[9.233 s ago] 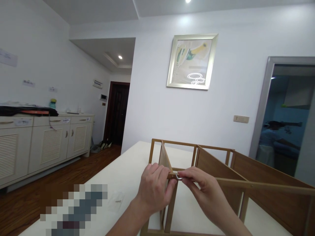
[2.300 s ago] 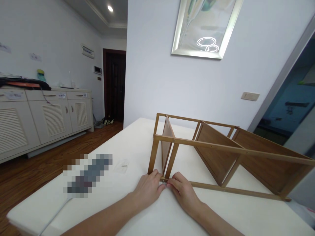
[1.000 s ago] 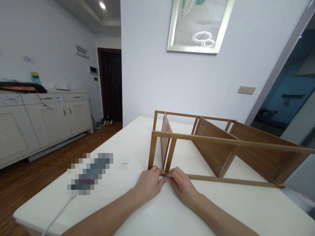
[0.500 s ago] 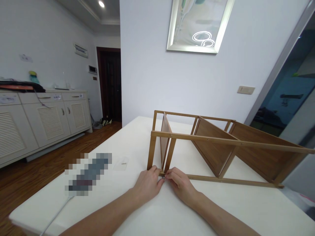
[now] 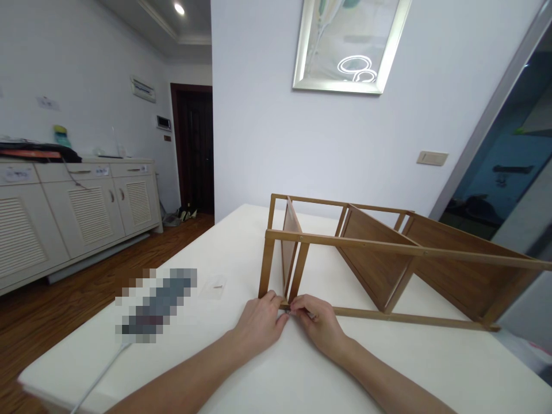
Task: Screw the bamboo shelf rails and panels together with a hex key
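Observation:
A wooden shelf frame [image 5: 366,247] with brown panels lies on its side on the white table [image 5: 241,241]. My left hand [image 5: 261,322] rests on the table with its fingers curled against the lower rail's near-left joint [image 5: 285,303]. My right hand [image 5: 317,325] sits right beside it, its fingers pinched on a small metal key or fastener at that same joint. The piece between the fingertips is mostly hidden.
A small clear bag with a screw [image 5: 214,284] and a blurred object with a white cord [image 5: 155,305] lie on the table's left part. White cabinets [image 5: 73,213] line the left wall. A framed picture [image 5: 351,46] hangs ahead; a doorway [image 5: 509,172] opens at the right.
Since nine seconds ago both hands dropped from the frame's upper rail to the lower rail joint. In the last second they stay there, and the right fingers shift slightly.

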`<state>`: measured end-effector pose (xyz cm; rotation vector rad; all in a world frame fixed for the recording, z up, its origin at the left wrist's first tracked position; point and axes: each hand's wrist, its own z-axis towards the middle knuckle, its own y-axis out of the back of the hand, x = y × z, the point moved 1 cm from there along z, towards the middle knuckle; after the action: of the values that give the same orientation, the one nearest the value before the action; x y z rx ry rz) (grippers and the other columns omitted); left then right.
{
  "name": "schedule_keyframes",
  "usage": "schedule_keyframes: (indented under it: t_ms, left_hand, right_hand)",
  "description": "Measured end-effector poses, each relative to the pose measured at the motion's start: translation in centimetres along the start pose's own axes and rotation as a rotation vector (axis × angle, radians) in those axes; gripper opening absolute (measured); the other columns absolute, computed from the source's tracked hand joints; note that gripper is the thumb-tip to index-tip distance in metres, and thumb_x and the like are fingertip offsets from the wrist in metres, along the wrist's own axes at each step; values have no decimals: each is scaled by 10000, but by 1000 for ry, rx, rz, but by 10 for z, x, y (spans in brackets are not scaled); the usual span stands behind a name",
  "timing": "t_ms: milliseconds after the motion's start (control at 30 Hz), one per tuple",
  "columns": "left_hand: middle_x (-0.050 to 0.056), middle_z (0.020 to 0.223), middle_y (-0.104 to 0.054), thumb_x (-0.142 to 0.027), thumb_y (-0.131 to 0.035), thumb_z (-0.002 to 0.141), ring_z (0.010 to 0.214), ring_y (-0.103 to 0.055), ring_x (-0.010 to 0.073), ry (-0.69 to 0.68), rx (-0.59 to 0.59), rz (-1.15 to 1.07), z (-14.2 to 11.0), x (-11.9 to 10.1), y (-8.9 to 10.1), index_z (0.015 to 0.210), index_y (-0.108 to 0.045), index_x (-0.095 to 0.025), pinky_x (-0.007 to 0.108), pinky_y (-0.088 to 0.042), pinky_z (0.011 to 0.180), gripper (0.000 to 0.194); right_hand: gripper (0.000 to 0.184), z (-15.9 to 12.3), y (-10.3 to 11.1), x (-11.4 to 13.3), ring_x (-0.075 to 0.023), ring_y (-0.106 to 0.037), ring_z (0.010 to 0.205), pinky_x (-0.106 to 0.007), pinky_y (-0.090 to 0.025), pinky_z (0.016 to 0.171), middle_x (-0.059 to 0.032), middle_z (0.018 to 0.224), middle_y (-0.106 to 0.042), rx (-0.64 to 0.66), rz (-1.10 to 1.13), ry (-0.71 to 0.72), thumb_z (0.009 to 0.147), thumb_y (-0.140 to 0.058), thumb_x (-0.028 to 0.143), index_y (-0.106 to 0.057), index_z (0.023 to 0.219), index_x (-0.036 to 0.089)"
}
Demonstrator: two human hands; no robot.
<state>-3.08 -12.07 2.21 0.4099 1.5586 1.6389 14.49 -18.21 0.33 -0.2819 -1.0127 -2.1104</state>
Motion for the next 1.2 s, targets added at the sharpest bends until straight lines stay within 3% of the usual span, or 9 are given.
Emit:
schedule_keyframes:
  t_ms: [200,433,633,1200]
  left_hand:
    - [75,1209,-655,-352,-482,960,987,-687,266,-4,-17,-12,0,1,-1,1203,-640,-226,401,-537,862,317]
    - [84,1209,-653,-362,-475,969,988,-687,263,5,1,5,2,1,0,1198,-648,-218,390,-536,853,320]
    - [85,1181,-661,-361,-477,966,977,-687,268,9,-14,17,2,0,0,1201,-648,-205,394,-539,844,330]
    - [84,1161,-670,-357,-481,969,979,-685,255,8,-25,19,3,0,0,1198,-649,-200,376,-535,848,325]
  right_hand:
    - [169,0,-1,5,-152,-693,742,-252,-543,696,7,807,-731,-18,37,-174,877,-543,115,-643,800,227]
    - [157,-3,-2,3,-175,-687,787,-284,-532,722,2,817,-736,-36,-8,-231,869,-558,137,-666,809,233]
    - [80,-8,-1,2,-188,-673,785,-313,-533,727,-26,845,-727,-74,-88,-202,902,-582,198,-657,909,224]
    - [143,-10,5,4,-208,-586,789,-341,-483,723,-43,808,-637,19,-325,-23,925,-544,93,-607,870,208]
